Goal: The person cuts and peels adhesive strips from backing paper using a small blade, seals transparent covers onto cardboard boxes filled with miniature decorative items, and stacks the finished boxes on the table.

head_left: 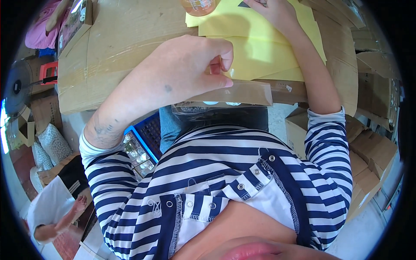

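Over the near edge of the work surface, my left hand [193, 65] has its fingers curled in and its thumb close to the forefinger. Whatever lies between those fingertips is too small or hidden to make out. Farther off, at the top rim of the view, my right hand [274, 15] rests on yellow sheets [260, 54]. Its fingers are drawn together and partly cut off by the rim. A small dark flat piece [245, 4] lies by its fingertips. Left of the sheets' far end stands a container with orange-tinted contents [198, 6].
Taped brown cardboard [125, 43] covers the work surface. A glossy brown strip [242, 93] runs along its near edge. A blue crate [145, 136] sits below at left, near a fan [18, 86]. Cardboard boxes [368, 160] are stacked at right. Other people appear at the left.
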`<state>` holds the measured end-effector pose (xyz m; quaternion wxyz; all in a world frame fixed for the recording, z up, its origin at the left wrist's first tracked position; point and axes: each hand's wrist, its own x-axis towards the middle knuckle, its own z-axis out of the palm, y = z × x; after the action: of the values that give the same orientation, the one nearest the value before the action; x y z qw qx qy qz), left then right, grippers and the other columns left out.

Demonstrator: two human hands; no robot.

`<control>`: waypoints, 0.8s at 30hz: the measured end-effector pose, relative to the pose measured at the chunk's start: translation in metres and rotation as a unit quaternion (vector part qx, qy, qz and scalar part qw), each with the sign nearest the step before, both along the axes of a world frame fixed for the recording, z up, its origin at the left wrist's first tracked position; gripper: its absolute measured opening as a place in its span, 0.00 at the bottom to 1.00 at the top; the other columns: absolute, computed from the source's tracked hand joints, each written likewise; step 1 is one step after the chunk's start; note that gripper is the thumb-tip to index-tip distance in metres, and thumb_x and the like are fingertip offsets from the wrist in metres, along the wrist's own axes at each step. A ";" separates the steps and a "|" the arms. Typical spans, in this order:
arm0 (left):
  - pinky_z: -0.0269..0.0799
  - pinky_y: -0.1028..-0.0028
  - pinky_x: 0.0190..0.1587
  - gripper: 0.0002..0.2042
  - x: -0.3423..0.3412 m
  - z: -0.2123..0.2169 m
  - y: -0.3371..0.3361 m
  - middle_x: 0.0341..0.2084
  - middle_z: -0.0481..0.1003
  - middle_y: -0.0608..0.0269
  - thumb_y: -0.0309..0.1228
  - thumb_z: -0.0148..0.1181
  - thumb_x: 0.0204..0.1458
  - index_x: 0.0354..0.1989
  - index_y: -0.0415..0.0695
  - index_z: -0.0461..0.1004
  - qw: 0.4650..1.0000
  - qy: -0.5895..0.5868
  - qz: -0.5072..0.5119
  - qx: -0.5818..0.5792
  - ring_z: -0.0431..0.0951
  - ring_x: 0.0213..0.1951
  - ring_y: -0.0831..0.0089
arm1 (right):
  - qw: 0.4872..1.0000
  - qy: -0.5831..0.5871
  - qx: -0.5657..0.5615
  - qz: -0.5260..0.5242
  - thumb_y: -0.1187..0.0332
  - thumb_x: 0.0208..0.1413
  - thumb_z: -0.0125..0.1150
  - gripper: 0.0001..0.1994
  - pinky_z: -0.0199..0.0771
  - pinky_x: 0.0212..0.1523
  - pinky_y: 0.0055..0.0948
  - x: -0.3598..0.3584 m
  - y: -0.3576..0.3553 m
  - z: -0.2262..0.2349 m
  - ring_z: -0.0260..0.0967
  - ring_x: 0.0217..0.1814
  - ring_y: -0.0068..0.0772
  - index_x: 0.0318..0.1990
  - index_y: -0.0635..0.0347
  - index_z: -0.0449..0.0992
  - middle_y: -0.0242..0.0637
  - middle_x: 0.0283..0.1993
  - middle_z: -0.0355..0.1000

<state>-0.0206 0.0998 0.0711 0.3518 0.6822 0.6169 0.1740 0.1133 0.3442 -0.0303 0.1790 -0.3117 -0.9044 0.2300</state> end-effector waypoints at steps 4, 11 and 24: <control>0.72 0.64 0.34 0.11 0.005 0.010 -0.011 0.29 0.78 0.60 0.36 0.67 0.53 0.38 0.45 0.73 0.991 0.129 0.019 0.035 0.80 0.34 0.60 | 0.999 0.020 0.028 0.026 0.53 0.58 0.63 0.18 0.66 0.30 0.37 -0.010 0.010 -0.007 0.65 0.26 0.40 0.30 0.60 0.73 0.42 0.25 0.69; 0.78 0.62 0.43 0.23 0.020 -0.005 -0.029 0.48 0.71 0.49 0.40 0.68 0.48 0.50 0.44 0.72 0.965 0.217 0.054 0.136 0.79 0.42 0.54 | 0.991 0.097 0.019 0.093 0.59 0.62 0.63 0.18 0.65 0.31 0.39 -0.003 0.031 -0.037 0.61 0.24 0.43 0.28 0.64 0.70 0.51 0.26 0.67; 0.78 0.59 0.38 0.42 0.022 -0.011 -0.069 0.49 0.68 0.45 0.50 0.67 0.49 0.67 0.41 0.55 0.972 0.169 0.013 0.164 0.80 0.40 0.50 | 0.997 0.040 0.043 0.045 0.59 0.61 0.62 0.18 0.61 0.28 0.36 0.001 0.040 -0.036 0.58 0.23 0.35 0.28 0.64 0.67 0.40 0.22 0.62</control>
<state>0.0010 0.0311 0.0602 0.1235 0.7423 0.6389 0.1597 0.1148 0.3845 -0.0666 0.2176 -0.2534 -0.9188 0.2104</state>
